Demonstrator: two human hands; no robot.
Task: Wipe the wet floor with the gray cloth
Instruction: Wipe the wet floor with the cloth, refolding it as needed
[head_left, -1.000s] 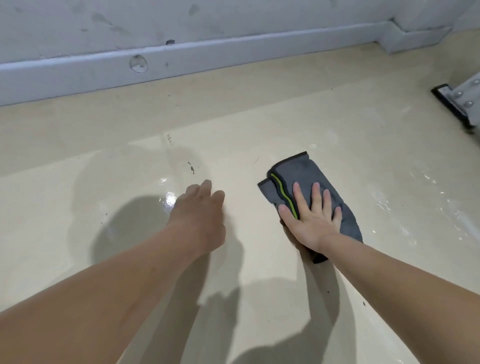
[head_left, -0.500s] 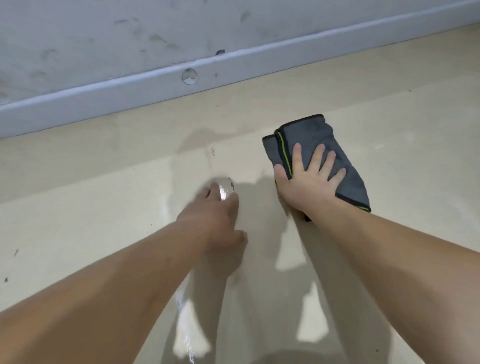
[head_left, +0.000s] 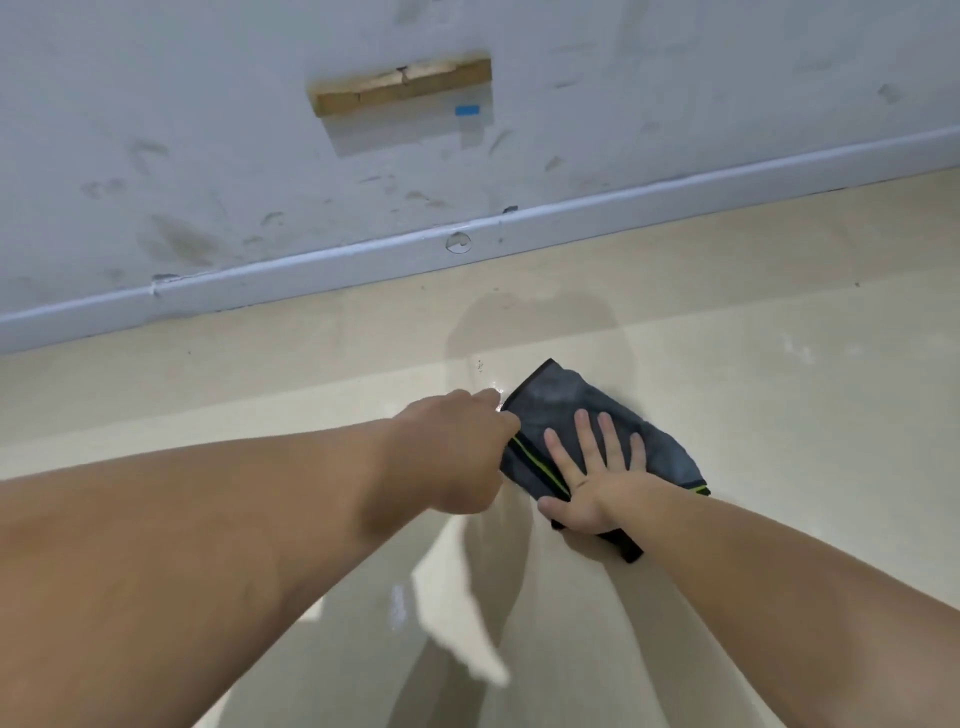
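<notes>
The gray cloth (head_left: 563, 402), folded, with a black hem and a lime-green stripe, lies on the beige floor (head_left: 779, 415) right of centre. My right hand (head_left: 592, 475) presses flat on it, fingers spread and pointing toward the wall. My left hand (head_left: 457, 452) rests on the floor against the cloth's left edge. Its fingers curl down and their tips are hidden, so I cannot tell whether they pinch the cloth. A darker damp patch (head_left: 519, 325) spreads on the floor just beyond the cloth, with a small wet glint by my left fingers.
A scuffed white wall with a baseboard (head_left: 623, 208) runs across the back, close beyond the damp patch. A strip of bare wood (head_left: 402, 85) and a bit of blue tape (head_left: 466, 110) sit on the wall. Open floor lies left and right.
My right hand has slid the cloth left and toward my left hand, which now touches its edge. My view has tilted up, showing more of the wall.
</notes>
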